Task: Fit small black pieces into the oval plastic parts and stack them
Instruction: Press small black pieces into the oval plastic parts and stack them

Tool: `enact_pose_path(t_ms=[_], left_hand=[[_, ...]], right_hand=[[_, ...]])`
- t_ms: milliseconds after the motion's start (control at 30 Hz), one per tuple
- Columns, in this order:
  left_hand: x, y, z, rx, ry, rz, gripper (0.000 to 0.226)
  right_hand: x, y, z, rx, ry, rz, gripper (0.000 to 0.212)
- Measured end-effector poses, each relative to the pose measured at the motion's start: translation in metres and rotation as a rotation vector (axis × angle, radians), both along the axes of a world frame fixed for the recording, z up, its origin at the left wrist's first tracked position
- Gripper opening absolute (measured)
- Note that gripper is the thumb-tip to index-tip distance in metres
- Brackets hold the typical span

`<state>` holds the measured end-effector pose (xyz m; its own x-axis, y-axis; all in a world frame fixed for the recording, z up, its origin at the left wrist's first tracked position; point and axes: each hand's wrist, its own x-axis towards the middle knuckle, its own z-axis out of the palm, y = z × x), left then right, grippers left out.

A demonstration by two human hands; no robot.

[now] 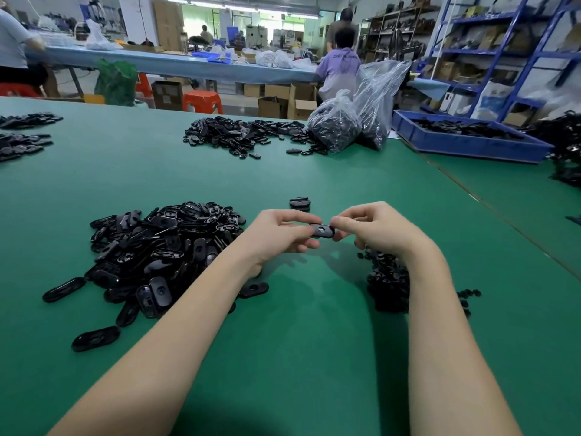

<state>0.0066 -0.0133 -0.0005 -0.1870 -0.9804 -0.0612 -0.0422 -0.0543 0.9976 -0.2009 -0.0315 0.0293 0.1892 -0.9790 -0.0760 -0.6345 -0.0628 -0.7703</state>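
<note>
One oval plastic part [321,230] is up off the tabletop [314,309], pinched at either end: left hand [279,234] clamped on the near-left end, right hand [374,231] on the other. Looks like the fitting step, a small piece being seated in the centre, though I cannot tell if it's fully in. Next call: press it home, then carry it to the short stack [300,203] just beyond. Loose ovals [163,247] piled left, small black pieces [386,278] heaped under the right wrist
</note>
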Motion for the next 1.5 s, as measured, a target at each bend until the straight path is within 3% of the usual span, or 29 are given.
enact_pose_path(t_ms=[200, 533, 733, 1033, 1500], left_hand=[[0.0, -0.001, -0.006, 0.019, 0.063, 0.064, 0.015], [0.002, -0.001, -0.005, 0.037, 0.117, 0.082, 0.021], [0.004, -0.001, -0.005, 0.006, 0.126, 0.119, 0.024], [0.005, -0.001, -0.005, -0.053, 0.052, 0.149, 0.025], [0.005, 0.001, 0.0, -0.14, 0.0, 0.143, 0.027]], right_hand=[[-0.013, -0.001, -0.008, 0.048, 0.396, -0.251, 0.004], [-0.011, -0.002, -0.012, 0.124, 0.413, -0.314, 0.008], [-0.007, -0.004, -0.013, 0.068, 0.236, -0.291, 0.005], [0.011, -0.005, -0.009, 0.088, -0.328, -0.165, 0.006], [0.03, -0.004, -0.006, -0.037, -0.222, -0.15, 0.006]])
